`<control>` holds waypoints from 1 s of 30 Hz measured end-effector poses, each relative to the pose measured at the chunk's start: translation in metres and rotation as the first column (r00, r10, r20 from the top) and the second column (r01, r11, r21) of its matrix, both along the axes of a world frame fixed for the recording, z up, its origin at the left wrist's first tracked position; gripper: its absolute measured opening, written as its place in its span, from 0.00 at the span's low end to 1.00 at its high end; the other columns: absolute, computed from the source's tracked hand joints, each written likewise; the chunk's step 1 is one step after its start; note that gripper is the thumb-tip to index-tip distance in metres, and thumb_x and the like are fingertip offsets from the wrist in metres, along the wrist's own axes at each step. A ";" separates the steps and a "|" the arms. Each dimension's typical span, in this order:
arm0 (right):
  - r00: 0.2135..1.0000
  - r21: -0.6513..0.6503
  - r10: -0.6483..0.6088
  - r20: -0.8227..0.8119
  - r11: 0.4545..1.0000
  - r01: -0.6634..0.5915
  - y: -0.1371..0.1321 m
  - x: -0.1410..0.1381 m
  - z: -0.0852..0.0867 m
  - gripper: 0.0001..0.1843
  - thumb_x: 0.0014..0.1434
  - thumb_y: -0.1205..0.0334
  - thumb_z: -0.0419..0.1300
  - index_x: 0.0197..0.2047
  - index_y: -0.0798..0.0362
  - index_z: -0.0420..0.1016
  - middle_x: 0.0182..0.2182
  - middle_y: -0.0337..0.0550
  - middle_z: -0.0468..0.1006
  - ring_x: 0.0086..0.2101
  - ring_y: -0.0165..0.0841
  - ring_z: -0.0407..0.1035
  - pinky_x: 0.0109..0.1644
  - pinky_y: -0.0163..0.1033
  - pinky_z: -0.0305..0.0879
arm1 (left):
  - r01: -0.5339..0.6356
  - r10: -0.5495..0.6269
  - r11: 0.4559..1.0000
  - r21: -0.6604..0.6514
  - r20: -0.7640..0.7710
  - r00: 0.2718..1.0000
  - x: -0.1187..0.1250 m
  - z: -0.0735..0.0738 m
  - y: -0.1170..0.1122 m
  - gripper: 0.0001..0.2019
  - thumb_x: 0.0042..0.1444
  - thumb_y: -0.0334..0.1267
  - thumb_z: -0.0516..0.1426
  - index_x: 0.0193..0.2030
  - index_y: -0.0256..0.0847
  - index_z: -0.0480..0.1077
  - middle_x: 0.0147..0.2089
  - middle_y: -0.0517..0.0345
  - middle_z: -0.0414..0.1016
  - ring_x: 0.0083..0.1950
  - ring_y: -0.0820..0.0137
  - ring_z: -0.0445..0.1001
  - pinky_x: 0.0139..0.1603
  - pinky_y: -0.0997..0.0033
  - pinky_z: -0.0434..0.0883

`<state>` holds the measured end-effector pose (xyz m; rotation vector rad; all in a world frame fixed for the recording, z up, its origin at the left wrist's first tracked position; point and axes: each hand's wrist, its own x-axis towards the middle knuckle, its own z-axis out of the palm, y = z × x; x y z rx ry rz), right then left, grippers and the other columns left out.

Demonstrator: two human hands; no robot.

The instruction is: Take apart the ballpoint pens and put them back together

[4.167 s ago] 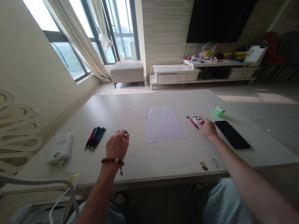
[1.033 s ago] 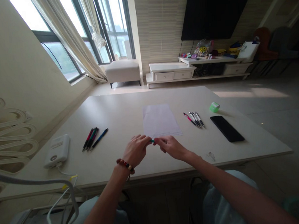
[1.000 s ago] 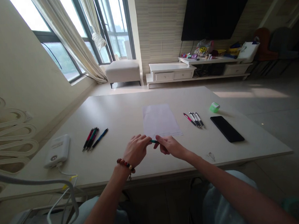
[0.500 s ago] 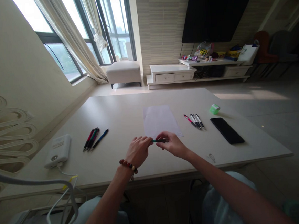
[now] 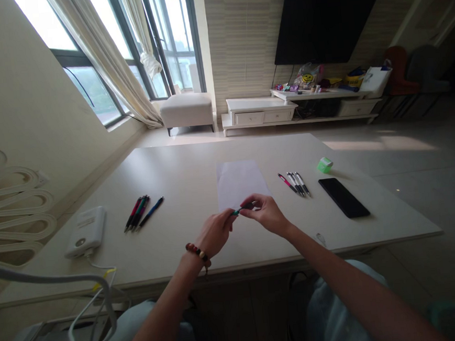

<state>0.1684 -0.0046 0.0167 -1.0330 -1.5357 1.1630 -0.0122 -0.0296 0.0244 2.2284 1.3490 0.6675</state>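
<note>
A green and black pen (image 5: 236, 212) is held between my two hands, above the near edge of a white sheet of paper (image 5: 239, 180). My left hand (image 5: 217, 230), with a beaded bracelet at its wrist, is closed around the green end. The fingers of my right hand (image 5: 265, 215) pinch the dark end; they partly hide it. To the left lie several pens (image 5: 138, 211) in a group, with a blue pen (image 5: 151, 213) beside them. Right of the paper rest a red pen (image 5: 287, 183) and several white and black pens (image 5: 299, 184).
A black phone (image 5: 343, 197) and a small green box (image 5: 325, 165) are on the right of the white table (image 5: 180, 169). A white power adapter (image 5: 86, 231) with a cable sits at the left. A small clear item (image 5: 320, 240) lies near the front edge.
The pen has gone from nearly level to tilted, its right end raised. My right hand has turned and risen slightly; both hands still hold the pen.
</note>
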 end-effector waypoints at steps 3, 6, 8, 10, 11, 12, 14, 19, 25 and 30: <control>0.995 -0.021 -0.007 -0.097 1.000 0.005 0.000 0.004 0.006 0.15 0.43 0.56 0.67 0.33 0.55 0.73 0.26 0.41 0.75 0.29 0.32 0.69 0.33 0.36 0.65 | 0.064 -0.011 0.982 -0.175 0.290 0.957 0.009 -0.003 -0.001 0.13 0.62 0.43 0.45 0.46 0.42 0.65 0.27 0.61 0.71 0.24 0.76 0.64 0.29 0.74 0.62; 0.982 -0.052 0.014 -0.191 0.998 -0.025 0.000 0.006 0.009 0.14 0.44 0.58 0.67 0.34 0.55 0.74 0.27 0.40 0.75 0.31 0.31 0.69 0.36 0.37 0.65 | 0.152 0.065 0.932 -0.328 0.566 0.822 0.020 -0.008 -0.001 0.15 0.59 0.48 0.48 0.41 0.38 0.66 0.28 0.60 0.69 0.21 0.78 0.62 0.24 0.76 0.60; 0.969 -0.080 0.027 -0.246 0.996 -0.048 0.000 0.006 0.008 0.14 0.43 0.60 0.67 0.35 0.54 0.75 0.30 0.41 0.76 0.33 0.31 0.69 0.40 0.38 0.65 | 0.228 0.130 0.884 -0.408 0.684 0.718 0.027 -0.011 -0.001 0.16 0.55 0.50 0.52 0.37 0.36 0.66 0.26 0.60 0.66 0.20 0.79 0.59 0.22 0.77 0.56; 0.951 -0.112 0.031 -0.307 0.991 -0.068 0.000 0.007 0.007 0.16 0.43 0.61 0.67 0.38 0.54 0.75 0.34 0.42 0.77 0.36 0.32 0.70 0.42 0.39 0.65 | 0.306 0.199 0.824 -0.476 0.750 0.631 0.032 -0.012 -0.001 0.18 0.53 0.51 0.54 0.37 0.36 0.67 0.24 0.63 0.63 0.19 0.81 0.55 0.20 0.78 0.52; 0.942 -0.125 0.032 -0.333 0.989 -0.078 0.001 0.007 0.006 0.17 0.44 0.61 0.67 0.39 0.54 0.75 0.35 0.43 0.77 0.36 0.32 0.70 0.41 0.39 0.66 | 0.338 0.230 0.797 -0.501 0.769 0.597 0.033 -0.012 -0.002 0.18 0.53 0.51 0.55 0.38 0.36 0.67 0.24 0.64 0.61 0.19 0.82 0.54 0.20 0.78 0.51; 0.937 -0.134 0.033 -0.348 0.987 -0.085 0.001 0.007 0.006 0.17 0.44 0.60 0.67 0.39 0.54 0.74 0.35 0.43 0.77 0.35 0.32 0.70 0.40 0.39 0.66 | 0.360 0.257 0.775 -0.519 0.780 0.571 0.035 -0.012 -0.003 0.19 0.52 0.51 0.55 0.39 0.36 0.67 0.23 0.64 0.60 0.19 0.82 0.53 0.20 0.78 0.50; 0.937 -0.148 0.021 -0.347 0.986 -0.077 0.002 0.007 0.006 0.17 0.43 0.59 0.68 0.37 0.54 0.74 0.32 0.43 0.77 0.32 0.32 0.70 0.37 0.40 0.67 | 0.380 0.294 0.750 -0.541 0.788 0.541 0.037 -0.012 -0.005 0.20 0.52 0.52 0.56 0.41 0.37 0.66 0.23 0.65 0.60 0.19 0.82 0.52 0.20 0.78 0.49; 0.924 -0.154 0.024 -0.383 0.984 -0.090 0.001 0.006 0.010 0.20 0.44 0.60 0.68 0.42 0.53 0.72 0.33 0.44 0.79 0.34 0.34 0.72 0.40 0.42 0.67 | 0.362 0.343 0.742 -0.564 0.784 0.518 0.040 -0.014 -0.006 0.20 0.53 0.55 0.54 0.40 0.38 0.65 0.22 0.67 0.56 0.18 0.83 0.49 0.19 0.80 0.46; 0.951 -0.125 -0.009 -0.310 0.992 -0.032 0.000 0.003 0.012 0.17 0.44 0.60 0.67 0.38 0.55 0.73 0.29 0.42 0.78 0.29 0.32 0.70 0.36 0.40 0.66 | 0.329 0.342 0.757 -0.564 0.771 0.537 0.042 -0.019 -0.005 0.18 0.53 0.54 0.54 0.36 0.39 0.63 0.21 0.68 0.55 0.17 0.83 0.49 0.18 0.80 0.45; 0.925 -0.057 -0.030 -0.379 0.998 0.009 0.005 0.010 0.016 0.19 0.48 0.60 0.65 0.45 0.53 0.71 0.36 0.45 0.78 0.35 0.33 0.71 0.43 0.42 0.66 | 0.268 0.293 0.802 -0.533 0.743 0.601 0.043 -0.020 -0.007 0.20 0.53 0.56 0.53 0.36 0.38 0.64 0.21 0.65 0.60 0.19 0.80 0.57 0.19 0.78 0.51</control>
